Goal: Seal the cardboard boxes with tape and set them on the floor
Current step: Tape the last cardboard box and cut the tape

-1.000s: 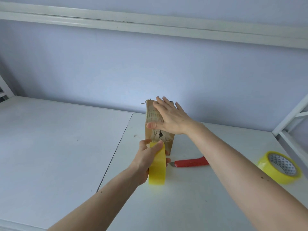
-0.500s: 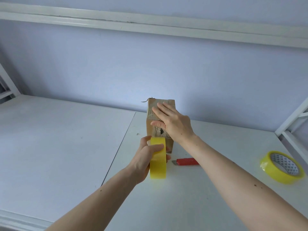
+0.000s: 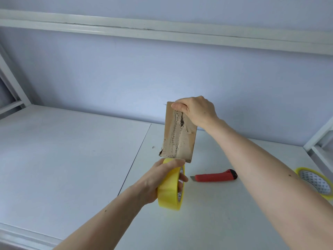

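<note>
Right hand (image 3: 195, 110) grips torn cardboard box (image 3: 178, 134) top, left hand (image 3: 163, 175) clutches glossy yellow tape roll (image 3: 170, 188), over white tabletop (image 3: 72, 159) w/ red utility knife (image 3: 215, 176).

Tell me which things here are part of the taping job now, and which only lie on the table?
In use: cardboard box in right hand; yellow tape roll in left hand.

Lying about: red utility knife; second tape roll at the right edge.

On the table (image 3: 72, 168), a knife (image 3: 214, 177) lies right of the held roll (image 3: 171, 188); the box (image 3: 178, 134) is beyond it, a second roll (image 3: 317, 183) far right.
</note>
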`<state>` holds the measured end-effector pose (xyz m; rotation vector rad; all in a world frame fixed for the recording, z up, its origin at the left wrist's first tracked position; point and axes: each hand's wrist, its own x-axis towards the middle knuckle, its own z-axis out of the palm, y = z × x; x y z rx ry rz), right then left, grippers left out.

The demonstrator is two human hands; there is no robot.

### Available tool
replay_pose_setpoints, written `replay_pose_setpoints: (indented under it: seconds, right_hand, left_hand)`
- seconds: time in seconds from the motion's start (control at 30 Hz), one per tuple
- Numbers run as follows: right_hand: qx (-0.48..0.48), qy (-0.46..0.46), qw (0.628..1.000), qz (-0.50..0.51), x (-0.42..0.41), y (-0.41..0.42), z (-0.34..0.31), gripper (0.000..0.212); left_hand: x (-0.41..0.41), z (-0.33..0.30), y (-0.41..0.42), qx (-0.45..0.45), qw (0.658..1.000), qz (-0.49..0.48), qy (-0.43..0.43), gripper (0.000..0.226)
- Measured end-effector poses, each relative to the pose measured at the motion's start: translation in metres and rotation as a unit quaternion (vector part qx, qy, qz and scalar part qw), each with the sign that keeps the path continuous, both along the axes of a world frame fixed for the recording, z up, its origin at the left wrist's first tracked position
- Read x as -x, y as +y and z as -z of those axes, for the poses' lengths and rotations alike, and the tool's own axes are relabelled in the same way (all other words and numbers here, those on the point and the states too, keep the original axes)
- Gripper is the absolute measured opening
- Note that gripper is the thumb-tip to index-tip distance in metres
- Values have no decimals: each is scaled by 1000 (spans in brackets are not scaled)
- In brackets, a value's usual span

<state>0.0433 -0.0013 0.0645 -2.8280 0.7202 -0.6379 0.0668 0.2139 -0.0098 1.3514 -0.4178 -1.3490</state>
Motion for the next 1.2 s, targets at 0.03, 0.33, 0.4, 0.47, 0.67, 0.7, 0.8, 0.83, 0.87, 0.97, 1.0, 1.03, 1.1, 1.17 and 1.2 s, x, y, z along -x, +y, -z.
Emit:
replay_pose_setpoints:
  seconds: [0.03, 0.33, 0.4, 0.47, 0.67, 0.7, 0.8, 0.83, 0.87, 0.97, 1.0, 1.03, 1.1, 1.17, 1.2]
  right_hand:
    - [-17, 16, 1000, 0, -1, -3, -3, 54]
    - [-163, 39, 986, 8, -21, -21, 3, 62]
    - [-182, 50, 982, -1, -24, -24, 7, 61]
    - [-196, 66, 978, -5, -26, -25, 5, 59]
    - [-229, 95, 969, -1, -29, -31, -1, 60]
    - [-234, 104, 967, 2, -29, -32, -1, 64]
    - [-259, 139, 956, 4, -31, -35, 7, 66]
    - [-271, 155, 950, 4, -32, -36, 11, 63]
    - [-280, 165, 946, 6, -32, -38, 16, 63]
    - [-276, 164, 946, 35, -36, -43, 32, 67]
    - [-241, 163, 955, 59, -37, -42, 37, 68]
    - [-173, 164, 967, 88, -38, -41, 42, 67]
    - [-9, 163, 979, 120, -38, -29, 47, 53]
    - [14, 145, 983, 110, -39, -14, 56, 35]
    - [-32, 149, 983, 100, -38, -9, 63, 37]
  left_hand:
    - [-1, -2, 0, -5, 1000, 4, -5, 35]
    - [-6, -5, 1, -68, 995, 20, 63, 51]
    - [-7, -3, 1, -69, 996, 14, 58, 50]
    - [-7, -1, 2, -66, 996, 3, 52, 40]
    - [-7, 6, 5, -32, 996, -28, 84, 35]
    - [-7, 5, 6, -28, 995, -26, 93, 33]
    - [-6, 5, 6, -25, 994, -18, 101, 26]
    - [-5, 7, 7, -28, 994, -17, 102, 28]
    - [-3, 8, 7, -34, 994, -18, 99, 30]
    - [-1, 11, 4, -49, 994, -31, 95, 32]
    - [-2, 11, 2, -48, 993, -38, 105, 33]
    - [-3, 9, -1, -46, 991, -44, 118, 34]
    - [-4, 6, -8, -44, 989, -43, 132, 35]
    - [-5, 5, -14, -48, 990, -40, 128, 36]
    - [-5, 6, -16, -50, 990, -42, 125, 36]
